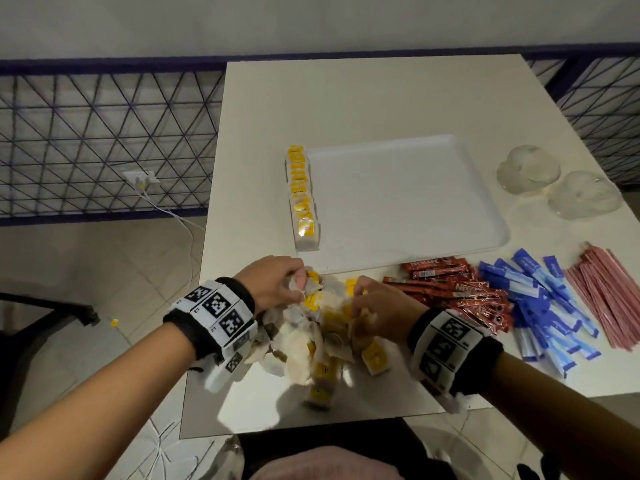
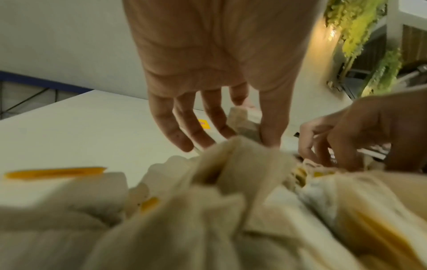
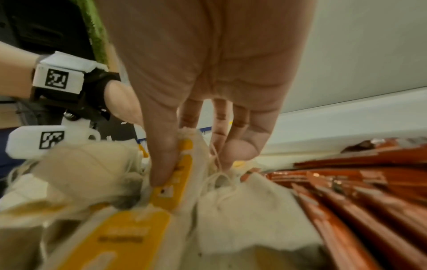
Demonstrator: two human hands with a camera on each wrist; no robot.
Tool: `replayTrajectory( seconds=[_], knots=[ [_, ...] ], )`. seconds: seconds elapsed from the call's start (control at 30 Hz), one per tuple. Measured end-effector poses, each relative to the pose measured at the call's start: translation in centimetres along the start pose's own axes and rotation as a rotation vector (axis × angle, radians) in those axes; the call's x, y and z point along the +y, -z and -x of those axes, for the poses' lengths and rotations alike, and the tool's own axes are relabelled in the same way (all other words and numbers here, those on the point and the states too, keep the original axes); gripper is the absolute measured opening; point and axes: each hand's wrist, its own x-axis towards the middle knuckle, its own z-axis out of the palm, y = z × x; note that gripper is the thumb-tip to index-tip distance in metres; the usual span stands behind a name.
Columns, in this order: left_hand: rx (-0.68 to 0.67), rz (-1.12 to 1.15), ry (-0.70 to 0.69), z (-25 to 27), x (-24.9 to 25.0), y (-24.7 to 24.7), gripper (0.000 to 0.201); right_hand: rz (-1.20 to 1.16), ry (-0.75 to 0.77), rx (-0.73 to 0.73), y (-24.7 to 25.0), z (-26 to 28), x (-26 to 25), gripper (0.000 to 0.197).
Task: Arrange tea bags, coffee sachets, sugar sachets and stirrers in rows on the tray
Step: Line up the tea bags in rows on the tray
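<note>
Café-like indoor spot, white table [image 1: 346, 98], tiled floor [image 1: 104, 265] (plant wall [image 2: 360, 27] behind)

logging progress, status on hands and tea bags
Left hand pinching a tea bag, right hand pinching another tea bag in the pile. One tea bag row on tray. Strings tangled.

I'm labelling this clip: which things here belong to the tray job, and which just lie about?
Job: white rectangular tray, row of yellow-tagged tea bags, loose tea-bag pile, red coffee sachets, blue sugar sachets, pink stirrers.
Lying about: two crumpled clear plastic bags, white charger cable.
</note>
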Motion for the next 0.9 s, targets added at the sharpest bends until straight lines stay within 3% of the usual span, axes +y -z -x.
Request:
replayTrajectory(
  seconds=[0.2,0.27,0.43,0.6,0.7,0.8,0.9],
  knots=[
    [0.061,0.322,-0.027,1.3,-0.8,1.0,0.03,-0.225,-0.058,0.092,1.0,1.2,1.0,0.028],
    [0.059,0.426,-0.037,1.4,-0.8,1.5,0.033,-0.334,-0.065,0.118,2.0,1.6,0.7,0.016],
    [-0.051,0.705,-0.064,2.0,0.2,2.8,0.046,-0.708,-0.023,0.161,5.0,1.5,-1.8,0.014],
    [-0.059,0.888,0.15,2.2,0.9,3.2,0.033,-0.789,0.013,0.101,6.3,-0.9,-4.8,0.015],
    [-0.018,1.177,0.287,2.1,0.9,3.2,0.039,-0.793,-0.012,0.126,6.0,-3.0,-6.0,0.016],
    [-0.049,1.47,0.369,2.6,0.9,3.5,0.032,-0.851,-0.049,0.114,5.4,-4.5,-6.9,0.017],
    [-0.045,1.483,0.435,2.4,0.0,3.2,0.027,-0.77,-0.04,0.119,4.7,-5.7,-7.4,0.022]
  ],
)
